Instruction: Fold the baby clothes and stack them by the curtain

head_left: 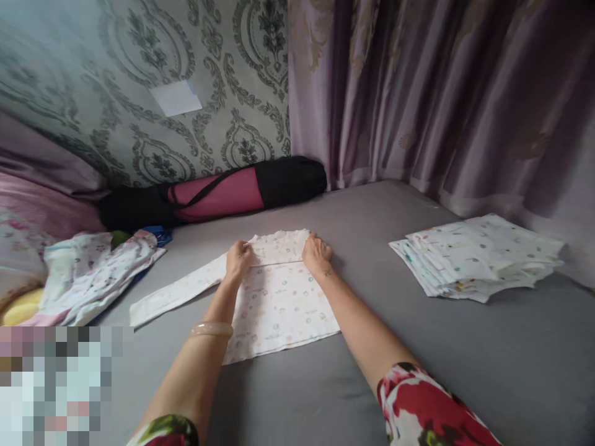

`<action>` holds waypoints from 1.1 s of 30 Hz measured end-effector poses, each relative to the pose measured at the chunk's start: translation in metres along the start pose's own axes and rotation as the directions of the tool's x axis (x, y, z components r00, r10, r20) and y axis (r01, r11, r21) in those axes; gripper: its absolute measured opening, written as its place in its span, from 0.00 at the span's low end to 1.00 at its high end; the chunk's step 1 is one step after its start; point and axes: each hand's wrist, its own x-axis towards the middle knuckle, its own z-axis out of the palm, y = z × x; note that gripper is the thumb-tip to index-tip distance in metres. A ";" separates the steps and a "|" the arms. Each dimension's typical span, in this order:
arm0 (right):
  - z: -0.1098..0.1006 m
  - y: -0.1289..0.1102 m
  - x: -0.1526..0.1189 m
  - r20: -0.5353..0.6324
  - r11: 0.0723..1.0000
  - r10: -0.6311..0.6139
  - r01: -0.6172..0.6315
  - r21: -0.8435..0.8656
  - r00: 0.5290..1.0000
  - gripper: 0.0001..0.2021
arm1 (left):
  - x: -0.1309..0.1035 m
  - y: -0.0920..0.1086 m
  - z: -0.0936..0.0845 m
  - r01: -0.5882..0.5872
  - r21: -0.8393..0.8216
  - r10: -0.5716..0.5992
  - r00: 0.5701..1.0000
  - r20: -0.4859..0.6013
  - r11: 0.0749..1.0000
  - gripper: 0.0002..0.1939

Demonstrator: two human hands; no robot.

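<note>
A small white long-sleeved shirt [283,303] with a pale scattered print lies flat in front of me. One sleeve stretches out to the left, and the other seems folded across the upper part, leaving a straight line over the body. My left hand [238,259] pinches the cloth at the upper left, where the spread sleeve joins. At the upper right corner my right hand [318,253] is closed on the fabric, its fingertips partly hidden. Both forearms reach in from below, covering the shirt's sides in part.
A stack of folded printed white cloths [483,254] sits to the right on the grey bed sheet [372,217]. Rumpled clothes [102,266] lie at the left. Along the wall rests a long black and maroon bag [223,195]. Purple curtains [372,93] hang behind.
</note>
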 end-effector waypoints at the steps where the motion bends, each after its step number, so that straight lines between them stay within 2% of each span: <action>1: 0.000 0.000 0.000 0.000 1.000 0.007 -0.007 -0.006 1.000 0.16 | -0.002 0.001 -0.001 -0.016 0.058 0.017 1.000 -0.009 0.998 0.15; 4: -0.001 -0.001 -0.001 -0.009 0.999 0.025 -0.025 -0.025 1.000 0.18 | -0.011 0.005 -0.002 -0.025 0.194 0.026 1.000 -0.004 0.981 0.15; 8: -0.002 0.000 -0.001 -0.076 0.996 -0.007 0.001 -0.085 0.997 0.19 | -0.020 0.009 0.002 -0.005 0.242 0.012 1.000 -0.028 0.970 0.15; 11: -0.001 0.000 -0.001 -0.121 0.977 -0.185 0.169 -0.133 0.975 0.19 | -0.025 0.010 0.006 -0.020 0.235 0.038 0.997 -0.072 0.972 0.18; 13: 0.002 0.000 -0.001 -0.107 0.941 -0.325 0.311 -0.133 0.940 0.20 | -0.028 0.012 0.008 -0.036 0.236 0.059 0.994 -0.094 0.971 0.19; 15: 0.006 -0.001 -0.003 -0.070 0.912 -0.403 0.393 -0.115 0.913 0.21 | -0.031 0.013 0.008 -0.049 0.229 0.076 0.991 -0.110 0.972 0.20; 21: 0.015 0.000 -0.008 0.050 0.927 -0.357 0.360 -0.104 0.933 0.31 | -0.033 0.013 0.005 -0.080 0.236 0.109 0.988 -0.112 0.969 0.23; 33: 0.030 0.007 0.003 0.028 0.936 -0.317 0.317 -0.156 0.948 0.33 | -0.029 0.003 0.009 -0.047 0.270 0.082 0.989 -0.119 0.962 0.18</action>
